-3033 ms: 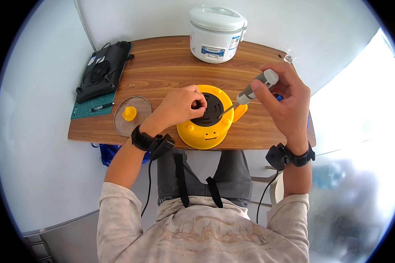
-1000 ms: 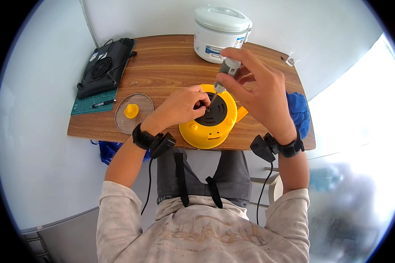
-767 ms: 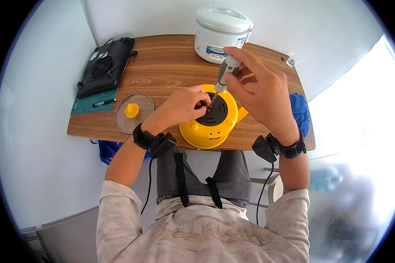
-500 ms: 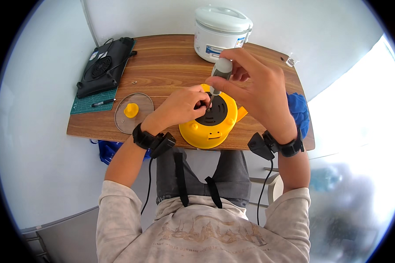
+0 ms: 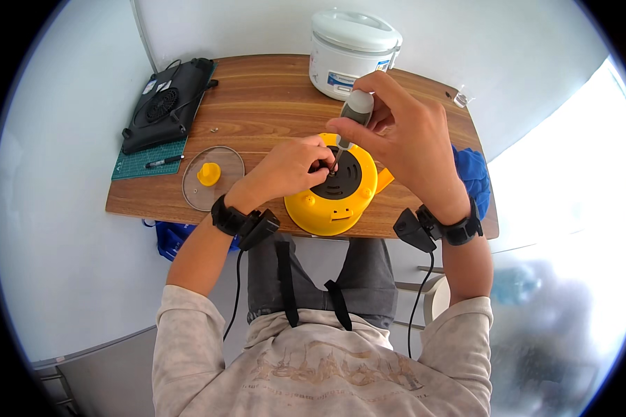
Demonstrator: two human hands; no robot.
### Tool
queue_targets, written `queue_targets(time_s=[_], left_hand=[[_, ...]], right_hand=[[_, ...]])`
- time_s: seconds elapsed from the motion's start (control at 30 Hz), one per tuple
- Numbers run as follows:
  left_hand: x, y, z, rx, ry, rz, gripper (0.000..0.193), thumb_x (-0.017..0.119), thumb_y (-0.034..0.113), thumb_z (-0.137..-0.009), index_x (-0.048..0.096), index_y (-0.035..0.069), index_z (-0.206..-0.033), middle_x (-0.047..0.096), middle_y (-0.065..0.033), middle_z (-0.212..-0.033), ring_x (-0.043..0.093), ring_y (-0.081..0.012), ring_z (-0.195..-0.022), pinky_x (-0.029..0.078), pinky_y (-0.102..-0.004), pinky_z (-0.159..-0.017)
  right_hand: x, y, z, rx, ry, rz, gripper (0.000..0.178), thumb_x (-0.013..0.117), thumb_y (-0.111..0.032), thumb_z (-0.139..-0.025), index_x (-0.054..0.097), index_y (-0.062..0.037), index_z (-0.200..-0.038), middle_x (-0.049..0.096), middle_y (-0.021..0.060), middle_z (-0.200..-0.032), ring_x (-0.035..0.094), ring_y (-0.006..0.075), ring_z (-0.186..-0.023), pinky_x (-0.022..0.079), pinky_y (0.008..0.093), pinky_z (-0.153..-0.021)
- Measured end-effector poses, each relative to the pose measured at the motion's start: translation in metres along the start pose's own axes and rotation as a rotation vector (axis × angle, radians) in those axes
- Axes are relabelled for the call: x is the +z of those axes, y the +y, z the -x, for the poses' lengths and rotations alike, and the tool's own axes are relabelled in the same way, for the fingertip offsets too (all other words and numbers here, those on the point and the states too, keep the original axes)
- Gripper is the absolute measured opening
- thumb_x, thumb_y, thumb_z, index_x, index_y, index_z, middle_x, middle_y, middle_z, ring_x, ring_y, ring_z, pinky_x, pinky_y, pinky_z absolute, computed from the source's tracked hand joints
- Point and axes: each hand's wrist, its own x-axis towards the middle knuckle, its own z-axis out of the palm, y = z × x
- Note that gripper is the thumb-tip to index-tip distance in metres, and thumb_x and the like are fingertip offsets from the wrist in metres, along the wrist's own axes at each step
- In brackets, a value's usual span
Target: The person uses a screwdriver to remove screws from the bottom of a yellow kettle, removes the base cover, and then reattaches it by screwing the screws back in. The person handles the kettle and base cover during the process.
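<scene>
A yellow electric pot (image 5: 327,217) lies bottom up near the table's front edge, its black slotted base plate (image 5: 348,182) facing me. My right hand (image 5: 405,128) grips the grey and white handle of a screwdriver (image 5: 355,111) above it. The shaft slants down, and its tip is at the black plate. My left hand (image 5: 293,165) has its fingers closed around the lower end of the shaft. Whether they pinch the shaft or a screw there is hidden. To the left lies a round glass lid (image 5: 193,197) with a yellow knob (image 5: 209,174).
A white rice cooker (image 5: 351,59) stands at the back. On the left, a black device with a fan grille (image 5: 162,104) rests on a green cutting mat (image 5: 129,165) with a pen (image 5: 164,162). Small metal bits (image 5: 214,130) lie nearby. Blue cloth (image 5: 471,174) is at the right edge.
The screwdriver handle and my right fingers have shifted and turned slightly. My left hand stays at the shaft's lower end, and the pot has barely moved in view.
</scene>
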Motion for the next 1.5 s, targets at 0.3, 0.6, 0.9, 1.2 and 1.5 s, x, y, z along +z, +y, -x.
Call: queue_targets(time_s=[0.3, 0.6, 0.9, 1.2, 1.5], left_hand=[[0.003, -0.006, -0.002, 0.013, -0.001, -0.003, 0.011, 0.070, 0.014, -0.089, 0.073, 0.006, -0.095, 0.063, -0.0102, -0.100, 0.065, -0.0270, -0.092, 0.054, -0.0356, -0.082], [0.000, 0.000, -0.003, -0.018, -0.004, 0.021, 0.013, 0.072, 0.014, -0.086, 0.072, 0.003, -0.094, 0.064, -0.0088, -0.099, 0.065, -0.0252, -0.086, 0.053, -0.0341, -0.079], [0.002, -0.003, -0.003, -0.011, 0.012, 0.026, 0.014, 0.071, 0.011, -0.085, 0.074, 0.003, -0.097, 0.065, -0.0098, -0.100, 0.065, -0.0262, -0.086, 0.053, -0.0347, -0.079], [0.001, -0.001, -0.002, 0.014, 0.014, 0.001, 0.012, 0.069, 0.010, -0.086, 0.073, 0.004, -0.095, 0.065, -0.0103, -0.101, 0.066, -0.0273, -0.087, 0.054, -0.0353, -0.078], [0.002, -0.002, -0.002, 0.014, 0.006, -0.016, 0.011, 0.069, 0.011, -0.087, 0.072, 0.005, -0.095, 0.063, -0.0096, -0.100, 0.065, -0.0264, -0.089, 0.053, -0.0346, -0.078]], right_hand=[[0.002, 0.006, 0.003, 0.016, 0.042, -0.045, 0.049, 0.088, -0.037, -0.077, 0.061, -0.0065, -0.104, 0.066, 0.0080, -0.068, 0.068, 0.0212, -0.059, 0.054, 0.0295, -0.056], [0.003, 0.020, 0.013, 0.096, 0.087, -0.091, 0.049, 0.088, -0.036, -0.078, 0.061, -0.0039, -0.103, 0.067, 0.0065, -0.068, 0.067, 0.0150, -0.057, 0.053, 0.0243, -0.055], [-0.006, 0.014, 0.017, 0.042, 0.156, -0.037, 0.048, 0.088, -0.037, -0.079, 0.062, -0.0043, -0.104, 0.067, 0.0066, -0.068, 0.067, 0.0140, -0.057, 0.052, 0.0235, -0.054], [-0.004, 0.010, 0.018, 0.054, 0.112, -0.053, 0.048, 0.087, -0.036, -0.080, 0.060, -0.0035, -0.102, 0.068, 0.0066, -0.071, 0.068, 0.0148, -0.058, 0.055, 0.0242, -0.056], [0.001, 0.012, 0.017, 0.032, 0.110, -0.065, 0.047, 0.087, -0.035, -0.080, 0.060, -0.0037, -0.103, 0.068, 0.0074, -0.073, 0.069, 0.0164, -0.060, 0.055, 0.0249, -0.057]])
